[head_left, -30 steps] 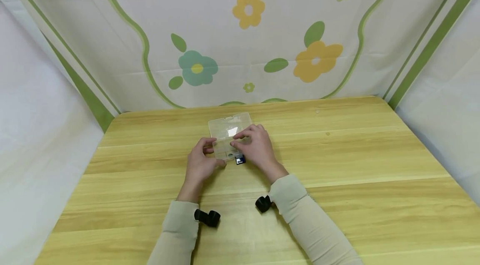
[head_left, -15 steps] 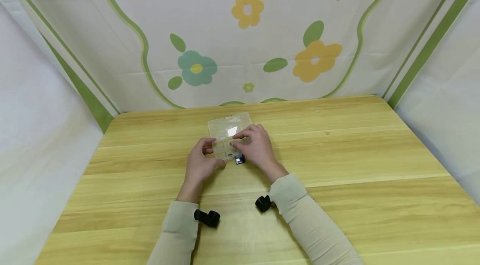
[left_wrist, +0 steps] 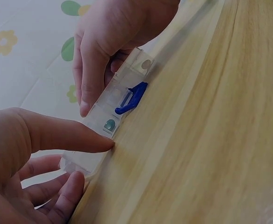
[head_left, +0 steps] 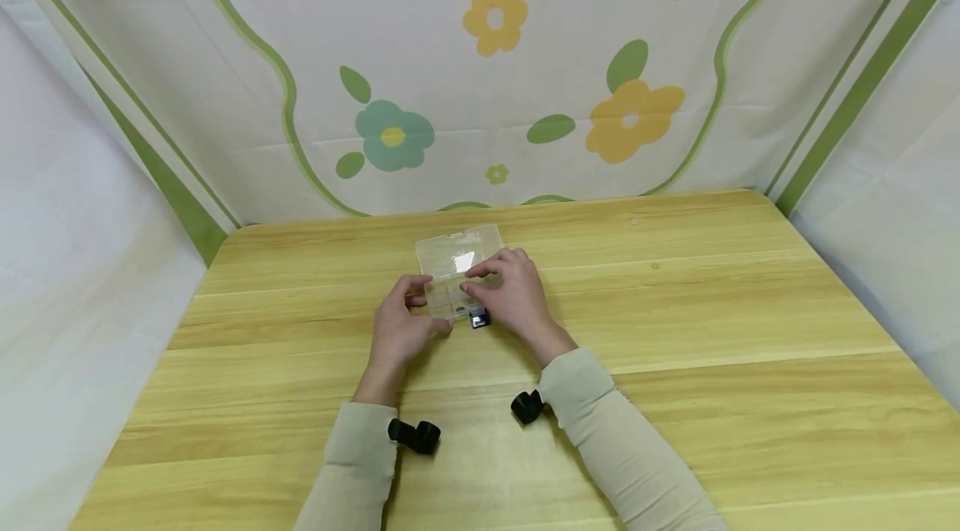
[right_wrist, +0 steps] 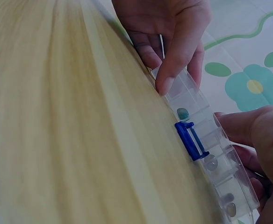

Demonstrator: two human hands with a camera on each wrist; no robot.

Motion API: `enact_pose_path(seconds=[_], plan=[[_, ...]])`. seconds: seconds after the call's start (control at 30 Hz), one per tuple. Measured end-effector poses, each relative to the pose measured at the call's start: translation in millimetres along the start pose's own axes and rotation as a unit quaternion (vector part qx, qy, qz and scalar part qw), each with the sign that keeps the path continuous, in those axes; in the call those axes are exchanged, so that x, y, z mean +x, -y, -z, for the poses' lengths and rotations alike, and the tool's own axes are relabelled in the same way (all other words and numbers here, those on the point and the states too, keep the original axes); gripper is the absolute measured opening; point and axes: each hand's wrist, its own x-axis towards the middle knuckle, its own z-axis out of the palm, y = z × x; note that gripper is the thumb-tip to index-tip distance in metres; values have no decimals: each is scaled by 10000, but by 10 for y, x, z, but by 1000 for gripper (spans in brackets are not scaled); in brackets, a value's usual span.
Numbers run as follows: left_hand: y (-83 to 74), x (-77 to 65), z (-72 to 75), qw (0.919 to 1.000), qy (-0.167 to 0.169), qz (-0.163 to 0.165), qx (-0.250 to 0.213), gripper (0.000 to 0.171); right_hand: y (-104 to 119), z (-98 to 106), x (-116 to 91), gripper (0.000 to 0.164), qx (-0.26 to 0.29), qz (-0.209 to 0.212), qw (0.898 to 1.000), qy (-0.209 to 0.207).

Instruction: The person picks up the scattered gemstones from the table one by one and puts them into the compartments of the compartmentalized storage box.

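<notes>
A clear plastic compartment box [head_left: 441, 294] lies on the table, its lid [head_left: 442, 252] swung back away from the person. My left hand [head_left: 401, 327] grips the box's left end, thumb along the front wall and fingers behind. My right hand [head_left: 519, 295] is over the right half, thumb and forefinger bent close together at the compartments; I cannot tell whether they pinch anything. A blue latch [right_wrist: 189, 141] hangs on the front wall. One front compartment holds a smooth green stone [left_wrist: 109, 124]; further right show a grey stone [right_wrist: 211, 162] and a brownish one [right_wrist: 231, 209].
The wooden table [head_left: 675, 414] reaches back to a white cloth [head_left: 450, 81] printed with flowers. Two tiny clear bits lie at the table's back right, the nearer bit [head_left: 656, 266] to the right of the box. Black wrist cameras [head_left: 417, 437] sit at both cuffs.
</notes>
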Motion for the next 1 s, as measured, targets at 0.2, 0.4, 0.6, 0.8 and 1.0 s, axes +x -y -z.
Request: enact_pose_path(seconds=[0.2, 0.4, 0.6, 0.8, 1.0], plan=[[-10, -9, 7, 10000, 21, -83, 0, 76, 23, 22, -9, 19, -27, -15, 10000, 32], [-8, -13, 15, 10000, -4, -83, 2, 76, 33, 66, -17, 19, 131, -32, 9999, 41], [-1, -12, 11, 10000, 0, -25, 22, 77, -23, 139, -24, 16, 435, -9, 9990, -143], [5, -14, 1, 9999, -6, 47, -92, 77, -112, 250, -28, 17, 541, -80, 9980, -330], [-2, -18, -2, 9999, 4, 64, -124, 76, -219, 393, -25, 18, 556, -213, 9969, -517]])
